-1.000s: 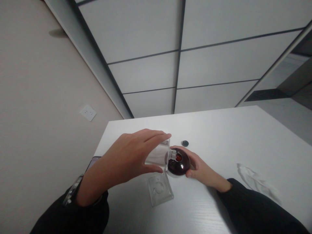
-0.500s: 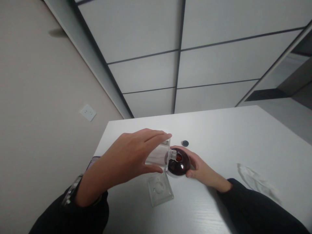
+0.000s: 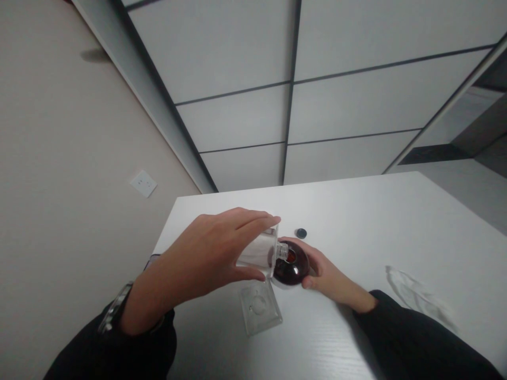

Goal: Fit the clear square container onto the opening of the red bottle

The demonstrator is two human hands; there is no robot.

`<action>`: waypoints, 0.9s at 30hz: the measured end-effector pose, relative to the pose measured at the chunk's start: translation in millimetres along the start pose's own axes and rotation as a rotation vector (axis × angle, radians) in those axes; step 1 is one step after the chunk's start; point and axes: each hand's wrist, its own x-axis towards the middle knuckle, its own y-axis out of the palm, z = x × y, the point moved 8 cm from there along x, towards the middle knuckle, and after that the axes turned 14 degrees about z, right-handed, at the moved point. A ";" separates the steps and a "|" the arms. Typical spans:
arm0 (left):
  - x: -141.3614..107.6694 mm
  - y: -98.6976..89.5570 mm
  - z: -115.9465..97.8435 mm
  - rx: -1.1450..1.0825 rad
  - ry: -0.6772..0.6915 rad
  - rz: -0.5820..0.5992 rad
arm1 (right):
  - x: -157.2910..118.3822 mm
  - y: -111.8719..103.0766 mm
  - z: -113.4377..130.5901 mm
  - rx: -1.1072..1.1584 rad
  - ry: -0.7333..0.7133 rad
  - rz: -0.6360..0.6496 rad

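A clear square glass bottle [image 3: 258, 251] is gripped by my left hand [image 3: 216, 250], thumb on the near side and fingers over the far side. The bottle lies tilted nearly level, its threaded neck at the opening of a dark red-brown round bottle [image 3: 292, 270]. My right hand [image 3: 322, 272] is wrapped round the far and right sides of that round bottle, which looks upright on the table. Below the glass bottle lies a clear square piece [image 3: 261, 310] with a round ring in its middle. Any liquid flow is too small to make out.
A small dark round cap [image 3: 301, 233] lies beyond the round bottle on the white table [image 3: 356, 211]. A crumpled white tissue or cloth [image 3: 418, 295] lies at the right. Part of a dark-edged flat object [image 3: 152, 260] shows behind my left wrist. White panelled doors stand behind the table.
My left forearm has shifted very slightly; the glass bottle has moved a hair to the right. My right hand and the round bottle stay in place.
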 end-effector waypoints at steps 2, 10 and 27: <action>-0.2 -0.3 0.5 0.005 -0.001 -0.001 | -0.1 0.2 -0.8 0.006 -0.010 0.004; 0.6 -2.7 0.8 0.016 0.002 0.001 | 1.9 0.6 2.5 -0.003 0.000 0.007; 1.0 -6.0 -2.3 0.034 0.010 -0.001 | 1.6 0.3 4.0 -0.023 0.003 0.004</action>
